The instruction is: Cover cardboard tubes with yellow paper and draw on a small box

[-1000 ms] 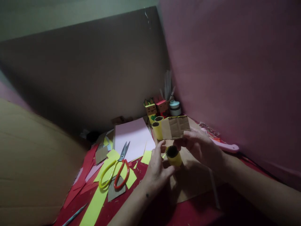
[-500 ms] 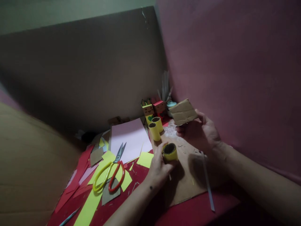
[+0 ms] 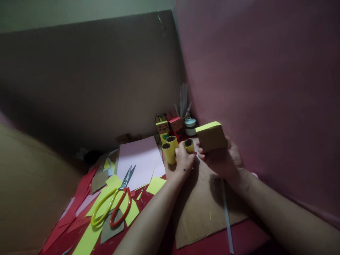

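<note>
My left hand (image 3: 185, 158) grips a short yellow cardboard tube (image 3: 189, 144), its dark open end facing up, above the far part of a brown cardboard sheet (image 3: 209, 216). Two more yellow tubes, a nearer one (image 3: 169, 154) and one behind it (image 3: 172, 142), stand upright just left of that hand. Raised at the right, my right hand (image 3: 225, 159) is closed on a small cardboard box (image 3: 212, 137) with a yellow top edge and a brown side toward me. A thin whitish strip (image 3: 227, 219) lies below that hand.
Yellow-and-red-handled scissors (image 3: 117, 202) lie on yellow paper scraps at left, beside a pale pink sheet (image 3: 140, 159). A yellow figure (image 3: 162, 131), a red figure (image 3: 176, 126) and a lidded jar (image 3: 190, 126) stand at the back. A pink wall (image 3: 265, 88) rises at right.
My left hand has carried its yellow tube forward, close to the other two tubes. My right hand has turned the small box, so its yellow edge now shows. The view has shifted slightly.
</note>
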`<state>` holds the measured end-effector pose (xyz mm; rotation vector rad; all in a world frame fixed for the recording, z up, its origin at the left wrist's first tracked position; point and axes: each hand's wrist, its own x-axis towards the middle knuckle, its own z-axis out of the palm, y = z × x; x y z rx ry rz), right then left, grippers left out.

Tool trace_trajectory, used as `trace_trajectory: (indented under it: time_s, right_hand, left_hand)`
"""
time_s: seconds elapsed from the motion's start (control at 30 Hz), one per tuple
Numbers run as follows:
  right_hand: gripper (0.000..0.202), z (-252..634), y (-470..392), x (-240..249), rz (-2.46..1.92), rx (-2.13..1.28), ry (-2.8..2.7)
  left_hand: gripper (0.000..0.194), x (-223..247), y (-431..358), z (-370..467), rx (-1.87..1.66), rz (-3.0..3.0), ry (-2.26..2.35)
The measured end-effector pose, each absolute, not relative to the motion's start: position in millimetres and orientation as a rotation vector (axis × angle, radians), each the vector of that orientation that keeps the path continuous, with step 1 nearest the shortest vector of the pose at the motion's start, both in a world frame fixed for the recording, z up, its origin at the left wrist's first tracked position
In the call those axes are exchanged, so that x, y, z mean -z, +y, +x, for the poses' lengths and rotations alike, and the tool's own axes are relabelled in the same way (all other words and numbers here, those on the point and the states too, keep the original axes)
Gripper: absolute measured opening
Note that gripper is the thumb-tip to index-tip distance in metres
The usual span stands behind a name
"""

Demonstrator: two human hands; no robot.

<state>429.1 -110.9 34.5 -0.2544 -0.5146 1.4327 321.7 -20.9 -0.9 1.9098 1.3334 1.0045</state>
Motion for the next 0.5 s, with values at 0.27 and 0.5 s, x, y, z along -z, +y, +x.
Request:
trace_trajectory:
  time_s: [0.27, 0.5]
  right_hand:
    - [0.043, 425, -111, -29, -0.245, -1.499, -0.507]
    - [0.037, 432, -108, -26, -0.228, -1.476, -0.494]
  left_hand:
    - [0.064, 5, -15, 324, -1.028, 1.999, 1.397]
    - [0.057, -7, -57, 296, -1.082, 2.178, 1.173]
